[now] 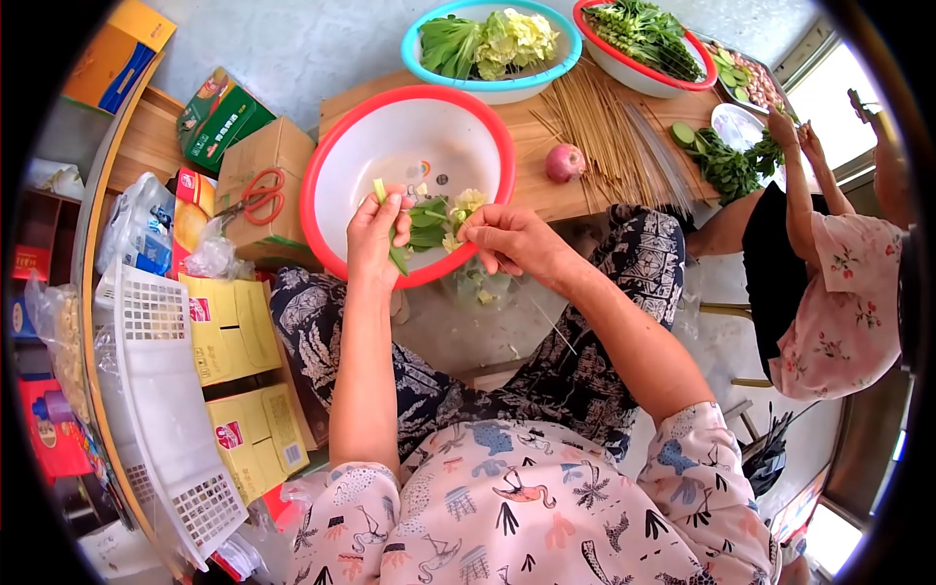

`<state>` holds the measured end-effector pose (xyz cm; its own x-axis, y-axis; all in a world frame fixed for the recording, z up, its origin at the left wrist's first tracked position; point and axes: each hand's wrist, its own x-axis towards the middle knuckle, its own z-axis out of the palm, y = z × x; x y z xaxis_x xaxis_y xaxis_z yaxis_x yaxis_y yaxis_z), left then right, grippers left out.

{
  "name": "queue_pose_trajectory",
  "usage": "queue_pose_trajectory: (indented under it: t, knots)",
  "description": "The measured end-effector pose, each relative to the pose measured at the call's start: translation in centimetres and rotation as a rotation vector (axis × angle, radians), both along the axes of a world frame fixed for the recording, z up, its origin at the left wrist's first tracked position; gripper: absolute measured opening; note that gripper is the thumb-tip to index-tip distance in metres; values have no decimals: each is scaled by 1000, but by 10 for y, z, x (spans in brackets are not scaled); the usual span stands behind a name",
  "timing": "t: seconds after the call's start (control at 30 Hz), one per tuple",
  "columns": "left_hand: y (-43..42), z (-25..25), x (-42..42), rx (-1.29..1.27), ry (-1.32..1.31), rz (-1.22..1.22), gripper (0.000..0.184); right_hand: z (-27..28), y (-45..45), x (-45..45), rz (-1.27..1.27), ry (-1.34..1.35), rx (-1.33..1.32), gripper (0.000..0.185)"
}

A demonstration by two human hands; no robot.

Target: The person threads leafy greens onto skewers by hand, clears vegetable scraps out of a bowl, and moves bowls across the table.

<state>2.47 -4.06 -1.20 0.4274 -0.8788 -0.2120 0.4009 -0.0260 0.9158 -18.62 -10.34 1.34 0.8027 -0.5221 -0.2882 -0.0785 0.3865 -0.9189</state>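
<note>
Over the near left side of a red-rimmed basin (409, 95), gripped between the thumb and fingers of the left hand (375, 232): a green stalk (398, 259), slim, pale yellow-green at the upper end, darker and leafy at the pointed lower end. Just beside, inside the basin: loose leafy greens (427, 226), broad and deep green, with small pale yellow pieces (470, 202) among them. Next to these, above the rim: right hand (522, 244), fingers curled, thumb and forefinger near each other; cannot tell whether fully closed or pinching a scrap.

Hidden behind the left fingers: the middle of the stalk. Partly covered by the right hand: a stretch of the rim. Hard to make out below the basin, between the knees: a clear plastic bag (478, 288) with greenish bits. Cut off toward the dark right edge: a co-worker in a pink floral top (838, 302), head out of view, with hands near dark leaves (731, 168).

Smooth white plastic inside the round basin; grained wood across the desk (546, 202). Farther right, a glossy, round, purple-red onion (565, 163) beside thin, straight skewers (604, 122) in a loose fan. Off to the left, orange-handled scissors (261, 197) against a brown cardboard box (263, 161).
</note>
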Motion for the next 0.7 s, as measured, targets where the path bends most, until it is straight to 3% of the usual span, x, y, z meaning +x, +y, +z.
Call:
queue_pose_trajectory:
  t: [0.2, 0.7]
  knots:
    - [9, 4, -9, 76, -332, -34, 34, 4, 4, 2, 13, 8, -26, 13]
    - [19, 17, -11, 35, -381, -137, 33, 8, 12, 2, 130, -10, -80, 15]
